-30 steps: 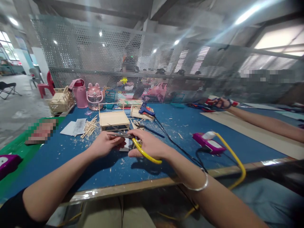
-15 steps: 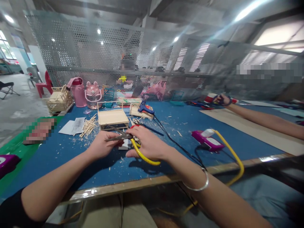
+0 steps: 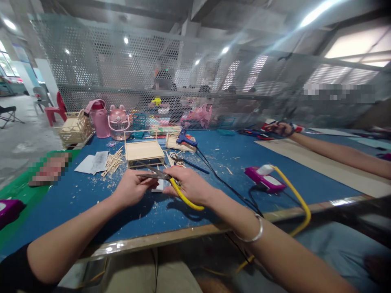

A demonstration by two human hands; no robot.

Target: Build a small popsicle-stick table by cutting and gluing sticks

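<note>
My right hand is wrapped round scissors with a yellow handle. Their dark blades point left, the lower one reaching over the fingers of my left hand. Those fingers are pinched together; whatever they hold is too small or hidden to make out. Just beyond the blades stands a small frame of light wooden sticks with a flat panel. A small white block lies on the table between my hands, partly covered.
Loose wooden sticks and papers lie left on the blue table. A blue glue gun trails a cable to the right, near a purple power strip. Another person's arm reaches in from the right.
The scissors' handles have closed somewhat as my right fingers curled in, and the blades have come nearer together. My left hand stays almost in place.
</note>
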